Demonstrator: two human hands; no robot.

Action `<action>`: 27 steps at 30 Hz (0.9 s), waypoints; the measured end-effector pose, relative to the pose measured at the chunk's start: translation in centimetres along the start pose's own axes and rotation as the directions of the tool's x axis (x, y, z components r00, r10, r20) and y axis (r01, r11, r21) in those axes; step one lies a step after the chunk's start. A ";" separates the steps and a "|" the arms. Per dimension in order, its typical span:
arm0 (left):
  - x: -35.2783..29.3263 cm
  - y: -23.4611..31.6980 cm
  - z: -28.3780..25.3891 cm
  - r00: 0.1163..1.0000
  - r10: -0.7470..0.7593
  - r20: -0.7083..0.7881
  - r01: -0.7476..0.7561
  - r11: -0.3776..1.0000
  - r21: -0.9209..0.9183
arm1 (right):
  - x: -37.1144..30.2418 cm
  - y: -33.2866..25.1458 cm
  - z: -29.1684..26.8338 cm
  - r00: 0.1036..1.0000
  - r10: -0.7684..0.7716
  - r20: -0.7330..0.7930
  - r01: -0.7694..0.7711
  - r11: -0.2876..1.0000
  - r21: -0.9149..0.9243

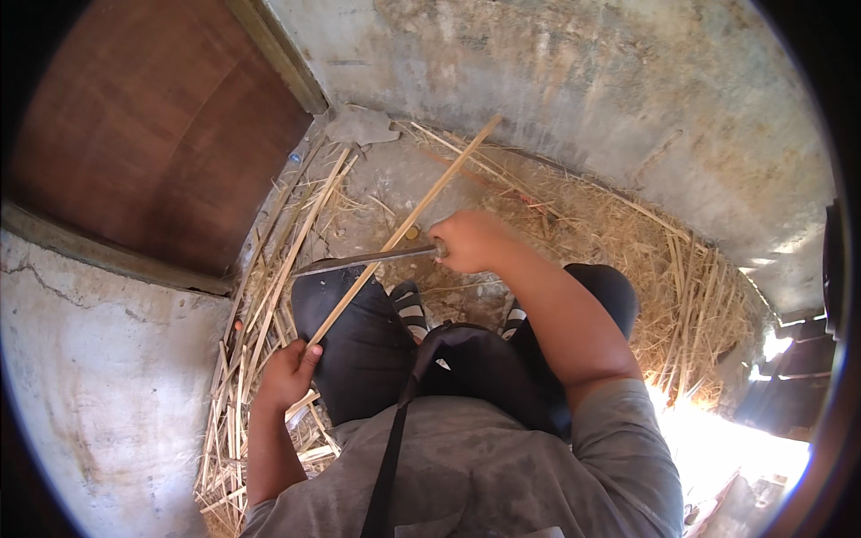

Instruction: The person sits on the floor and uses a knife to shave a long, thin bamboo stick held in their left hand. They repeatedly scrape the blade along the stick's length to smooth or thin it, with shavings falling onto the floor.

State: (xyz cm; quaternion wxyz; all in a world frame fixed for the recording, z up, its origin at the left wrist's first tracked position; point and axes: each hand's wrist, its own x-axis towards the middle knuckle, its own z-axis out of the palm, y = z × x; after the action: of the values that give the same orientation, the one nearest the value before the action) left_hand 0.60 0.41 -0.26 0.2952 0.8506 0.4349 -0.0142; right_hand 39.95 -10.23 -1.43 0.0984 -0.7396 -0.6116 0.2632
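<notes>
While the left hand (289, 372) pinches the near end of a bamboo strip (421, 211), the right hand (471, 240) wraps a long knife (395, 257) at its handle, blade crossing the strip by the left knee (323, 289) (angling the strip outward likely keeps the edge clear of that hand). Split strips (309, 221) crowd the left; shavings (619, 233) and the wall (574, 81) ahead probably limit swing.

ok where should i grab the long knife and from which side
Probably grip the long knife by its right end, coming from the right, where the right hand holds it: its narrow length stretches left across the pale strip, so that end should keep the hand off the crossing.
</notes>
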 end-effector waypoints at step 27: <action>0.5 0.0 0.1 0.999 -0.026 0.022 0.027 0.999 -0.032 | -0.1 2.5 0.7 0.982 0.028 -0.188 -0.022 0.999 0.035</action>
State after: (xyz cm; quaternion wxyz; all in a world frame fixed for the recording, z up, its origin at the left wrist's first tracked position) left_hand 0.89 0.75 -0.49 0.3132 0.8398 0.4430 -0.0205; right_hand 41.75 -11.05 -3.13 0.1647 -0.7672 -0.5857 0.2031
